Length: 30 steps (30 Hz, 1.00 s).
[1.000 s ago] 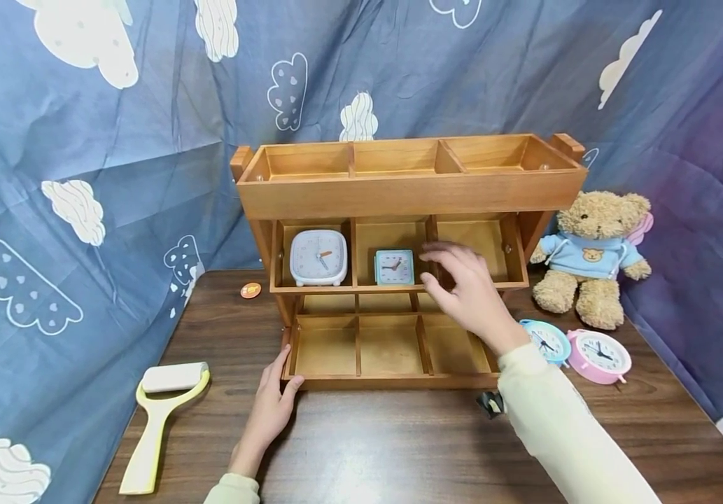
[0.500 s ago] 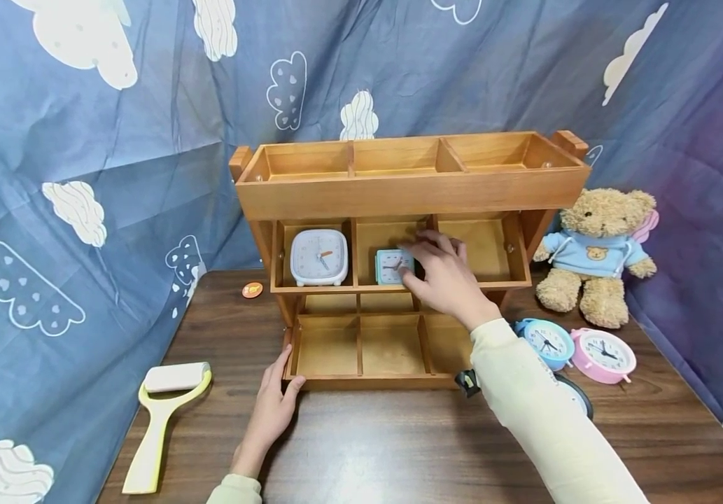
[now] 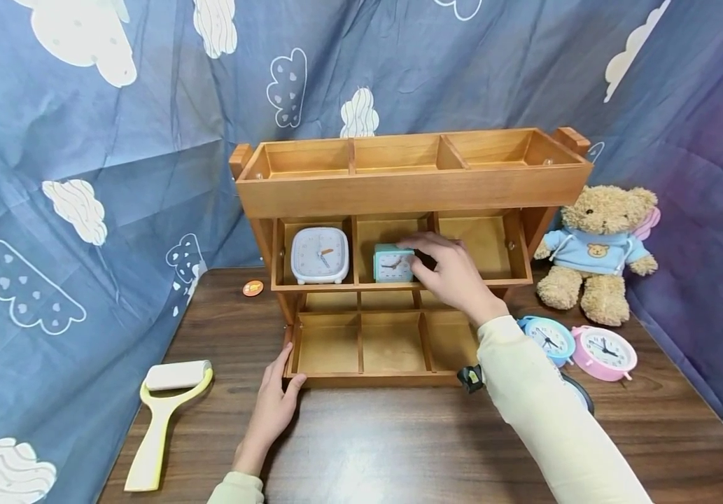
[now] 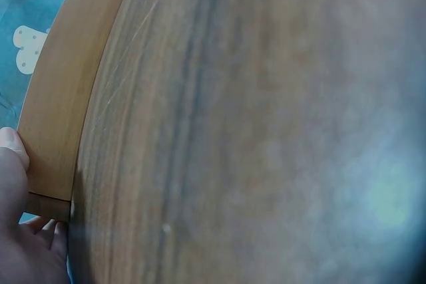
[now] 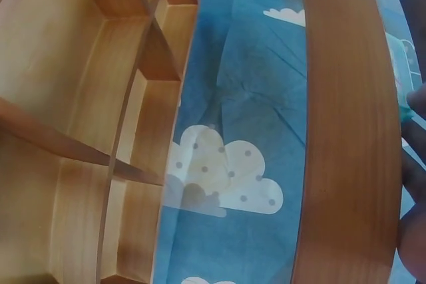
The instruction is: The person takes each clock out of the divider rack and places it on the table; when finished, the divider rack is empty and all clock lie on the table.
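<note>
A wooden shelf (image 3: 411, 196) with tiers of compartments stands on the table. In its middle tier, central compartment, is a small square teal alarm clock (image 3: 392, 266), its top face showing. My right hand (image 3: 452, 273) pinches this clock at its right side, fingers at the top and thumb by the face; in the right wrist view the fingers (image 5: 414, 157) and part of the clock appear at the right edge. A white square clock (image 3: 320, 255) sits in the left compartment. My left hand (image 3: 271, 406) holds the shelf's lower left front corner between thumb and fingers.
Right of the shelf are a blue round clock (image 3: 549, 339), a pink round clock (image 3: 605, 352) and a teddy bear (image 3: 597, 252). A dark-rimmed round thing (image 3: 578, 393) is partly behind the right sleeve. A yellow-handled roller (image 3: 162, 420) and an orange disc (image 3: 253, 288) lie left.
My right hand has moved left to the teal clock and taken hold of it. The clock now shows more of its top. My left hand has stayed at the shelf corner.
</note>
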Motion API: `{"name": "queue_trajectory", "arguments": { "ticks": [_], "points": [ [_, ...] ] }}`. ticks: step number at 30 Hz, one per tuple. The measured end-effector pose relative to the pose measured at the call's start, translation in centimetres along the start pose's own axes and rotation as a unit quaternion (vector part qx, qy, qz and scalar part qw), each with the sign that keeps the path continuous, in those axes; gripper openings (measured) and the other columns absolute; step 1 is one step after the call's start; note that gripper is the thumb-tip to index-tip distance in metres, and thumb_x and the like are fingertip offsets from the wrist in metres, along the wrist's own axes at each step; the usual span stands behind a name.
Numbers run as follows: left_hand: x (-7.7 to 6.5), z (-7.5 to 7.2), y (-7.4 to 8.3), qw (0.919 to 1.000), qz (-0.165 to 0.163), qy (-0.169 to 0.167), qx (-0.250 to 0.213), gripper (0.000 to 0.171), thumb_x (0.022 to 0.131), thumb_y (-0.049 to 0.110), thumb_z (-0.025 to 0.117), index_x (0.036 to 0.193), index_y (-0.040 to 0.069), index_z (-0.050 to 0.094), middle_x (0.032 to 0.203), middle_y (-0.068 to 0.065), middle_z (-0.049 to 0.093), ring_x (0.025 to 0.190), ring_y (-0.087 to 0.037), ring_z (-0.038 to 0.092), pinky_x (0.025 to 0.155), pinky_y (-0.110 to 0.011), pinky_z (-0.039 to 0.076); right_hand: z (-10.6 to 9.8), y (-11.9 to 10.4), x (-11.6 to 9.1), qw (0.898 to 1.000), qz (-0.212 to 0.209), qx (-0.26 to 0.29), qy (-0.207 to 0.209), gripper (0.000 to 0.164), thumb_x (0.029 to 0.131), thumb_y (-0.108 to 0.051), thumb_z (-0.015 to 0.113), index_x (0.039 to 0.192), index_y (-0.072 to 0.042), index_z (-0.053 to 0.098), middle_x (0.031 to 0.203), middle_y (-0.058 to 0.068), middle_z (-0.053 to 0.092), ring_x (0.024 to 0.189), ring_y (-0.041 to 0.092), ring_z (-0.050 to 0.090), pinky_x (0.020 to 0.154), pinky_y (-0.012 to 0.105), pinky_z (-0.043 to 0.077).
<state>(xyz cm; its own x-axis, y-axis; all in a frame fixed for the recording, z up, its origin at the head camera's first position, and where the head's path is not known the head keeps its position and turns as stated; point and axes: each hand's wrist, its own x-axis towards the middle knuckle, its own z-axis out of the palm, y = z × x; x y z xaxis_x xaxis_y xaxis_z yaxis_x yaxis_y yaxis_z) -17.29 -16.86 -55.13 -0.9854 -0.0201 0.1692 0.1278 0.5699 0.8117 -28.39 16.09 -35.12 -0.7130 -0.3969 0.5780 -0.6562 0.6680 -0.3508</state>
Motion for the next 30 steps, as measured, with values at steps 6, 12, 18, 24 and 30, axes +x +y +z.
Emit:
{"name": "queue_trajectory", "arguments": {
  "ticks": [6,12,18,24,30],
  "points": [
    [-0.1,0.1,0.0,1.0,0.004,0.003,-0.001,0.063,0.1,0.031,0.059,0.156,0.021,0.032,0.15,-0.021,0.039,0.138,-0.041,0.039,0.107,-0.062,0.035,-0.1,0.1,0.0,1.0,0.005,0.018,-0.002,0.026,0.095,-0.016,0.061,0.118,-0.015,0.072,0.126,0.007,0.066,0.118,0.029,0.061,0.098,0.054,0.044],
    [-0.1,0.0,0.0,1.0,0.001,0.002,-0.003,0.063,0.1,0.031,0.059,0.156,0.022,0.032,0.15,-0.021,0.038,0.138,-0.042,0.039,0.107,-0.063,0.035,-0.2,0.0,0.3,0.998,0.027,0.064,-0.007,0.024,0.094,-0.015,0.062,0.116,-0.014,0.074,0.127,0.006,0.064,0.121,0.028,0.059,0.102,0.051,0.042],
    [-0.1,0.1,-0.1,1.0,-0.002,0.0,-0.001,0.063,0.1,0.032,0.058,0.157,0.023,0.031,0.15,-0.021,0.038,0.137,-0.043,0.04,0.106,-0.063,0.036,-0.3,0.0,0.2,0.988,0.076,0.137,0.003,0.021,0.094,-0.019,0.066,0.112,-0.015,0.076,0.127,0.0,0.064,0.122,0.02,0.056,0.105,0.045,0.041],
    [-0.1,0.4,-0.2,1.0,-0.003,-0.002,0.001,0.063,0.1,0.029,0.059,0.157,0.023,0.031,0.152,-0.019,0.038,0.138,-0.041,0.039,0.107,-0.062,0.036,-0.5,0.1,-0.3,0.975,0.121,0.181,0.036,0.021,0.095,-0.021,0.066,0.112,-0.012,0.076,0.126,0.001,0.066,0.122,0.018,0.056,0.098,0.036,0.045],
    [0.0,0.3,-0.3,1.0,0.004,0.004,0.0,0.063,0.1,0.032,0.058,0.156,0.022,0.032,0.152,-0.019,0.038,0.139,-0.04,0.038,0.107,-0.062,0.035,-1.2,0.0,-0.6,0.965,0.135,0.208,0.082,0.021,0.095,-0.018,0.067,0.112,-0.009,0.076,0.125,0.002,0.067,0.117,0.012,0.057,0.079,0.019,0.045]
  ]
}}
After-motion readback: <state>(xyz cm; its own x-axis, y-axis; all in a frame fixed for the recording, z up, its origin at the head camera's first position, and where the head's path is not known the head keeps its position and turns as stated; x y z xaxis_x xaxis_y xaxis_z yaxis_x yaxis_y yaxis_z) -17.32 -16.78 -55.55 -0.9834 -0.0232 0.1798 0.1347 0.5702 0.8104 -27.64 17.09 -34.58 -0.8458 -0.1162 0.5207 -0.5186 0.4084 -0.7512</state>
